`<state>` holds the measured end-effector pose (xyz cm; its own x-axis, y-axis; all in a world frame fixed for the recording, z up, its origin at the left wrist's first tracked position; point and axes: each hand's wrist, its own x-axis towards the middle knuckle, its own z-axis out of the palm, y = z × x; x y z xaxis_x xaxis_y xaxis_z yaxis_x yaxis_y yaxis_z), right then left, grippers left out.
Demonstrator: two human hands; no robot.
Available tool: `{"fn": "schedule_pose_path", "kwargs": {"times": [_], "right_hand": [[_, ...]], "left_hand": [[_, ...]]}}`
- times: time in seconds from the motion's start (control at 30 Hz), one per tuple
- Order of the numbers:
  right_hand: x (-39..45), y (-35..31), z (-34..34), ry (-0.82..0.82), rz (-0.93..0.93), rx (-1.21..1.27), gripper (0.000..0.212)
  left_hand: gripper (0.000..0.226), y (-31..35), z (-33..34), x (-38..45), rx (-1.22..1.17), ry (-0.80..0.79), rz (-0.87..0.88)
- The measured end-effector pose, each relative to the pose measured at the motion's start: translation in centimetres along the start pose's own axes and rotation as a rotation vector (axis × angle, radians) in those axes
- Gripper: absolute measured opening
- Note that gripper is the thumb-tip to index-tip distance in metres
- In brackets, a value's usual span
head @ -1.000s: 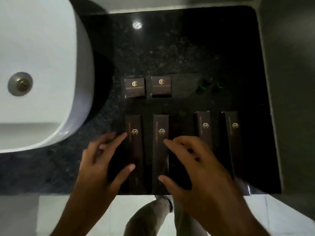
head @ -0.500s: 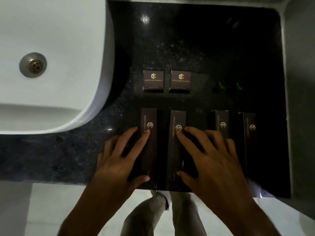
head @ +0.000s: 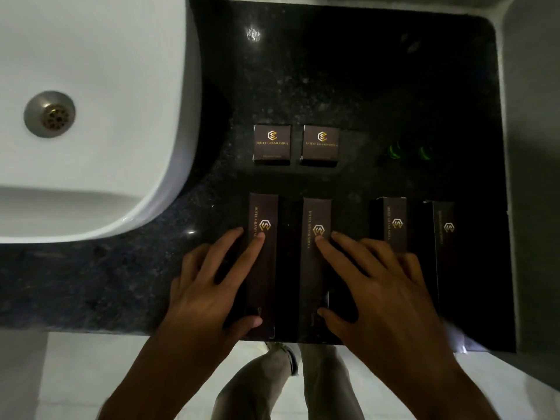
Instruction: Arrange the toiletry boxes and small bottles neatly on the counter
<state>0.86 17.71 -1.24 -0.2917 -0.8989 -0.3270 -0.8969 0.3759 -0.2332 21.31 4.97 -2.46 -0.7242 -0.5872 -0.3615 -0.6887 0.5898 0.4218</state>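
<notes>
On the black stone counter [head: 303,71], two small square brown boxes [head: 272,144] [head: 320,145] sit side by side. To their right, two small dark bottles with green caps [head: 394,151] [head: 425,152] are barely visible. Nearer me lie several long brown boxes in a row. My left hand [head: 209,292] lies flat with fingers spread on the leftmost long box [head: 263,213]. My right hand [head: 378,292] lies spread on the second long box [head: 316,213], partly covering the third [head: 394,219]. The fourth [head: 445,237] lies apart at the right.
A white basin [head: 91,86] with a metal drain [head: 50,113] fills the left side. A grey wall [head: 533,177] borders the counter on the right. The long boxes reach the counter's front edge; my legs and the pale floor [head: 91,374] show below it.
Both hands slid forward onto the two left long boxes, fingertips now near the gold logos. The view shifted, so the sink and boxes appear further right.
</notes>
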Motion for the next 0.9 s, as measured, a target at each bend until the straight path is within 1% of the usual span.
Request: {"fn": "schedule_pose_path", "kwargs": {"times": [0.1,0.2,0.53,0.7,0.9], "right_hand": [[0.02,0.05,-0.10,0.011,0.001,0.014,0.094],[0.11,0.04,-0.02,0.011,-0.003,0.027,0.095],[-0.08,0.21,0.43,0.009,-0.013,0.063,0.096],[-0.03,0.26,0.53,0.033,-0.031,0.088,0.095],[-0.08,0.46,0.69,0.004,-0.018,0.098,0.096]], "left_hand": [[0.107,-0.01,0.05,0.08,-0.006,0.024,0.017],[0.111,-0.15,0.12,0.12,-0.005,0.009,-0.001],[0.111,-0.32,0.28,-0.02,-0.018,0.009,-0.010],[0.100,-0.34,0.33,0.02,-0.024,0.011,0.007],[0.111,-0.35,0.53,-0.19,-0.016,-0.014,-0.007]]}}
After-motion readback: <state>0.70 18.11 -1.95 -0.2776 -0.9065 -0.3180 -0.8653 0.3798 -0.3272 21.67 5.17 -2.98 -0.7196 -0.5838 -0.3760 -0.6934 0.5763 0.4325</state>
